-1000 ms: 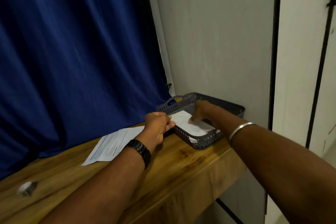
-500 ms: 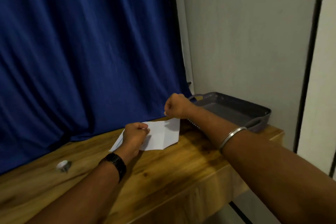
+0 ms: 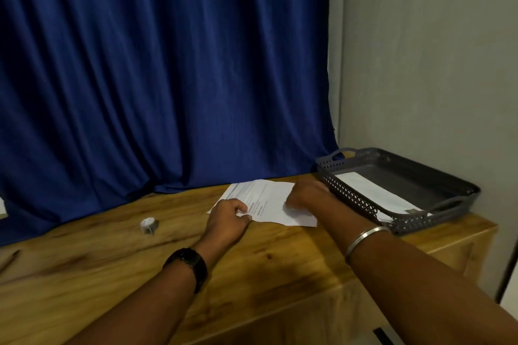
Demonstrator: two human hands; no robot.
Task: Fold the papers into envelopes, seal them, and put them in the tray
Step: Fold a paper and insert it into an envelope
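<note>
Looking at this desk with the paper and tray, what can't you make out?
Print on the paper: head view, too small and blurred to read.
Small white object on the table: head view, blurred, unidentifiable.
Envelope in the tray: head view, near edge hidden by the tray's wall.
Right grip: head view, fingers tucked under it, so whether it pinches the paper is unclear.

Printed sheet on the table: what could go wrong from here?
1. The printed sheet lies askew, with the left hand and right hand on it; a fold started now may come out crooked.
2. The right hand sits close beside the tray, which stands near the end of the table; a nudge might shift it.
</note>
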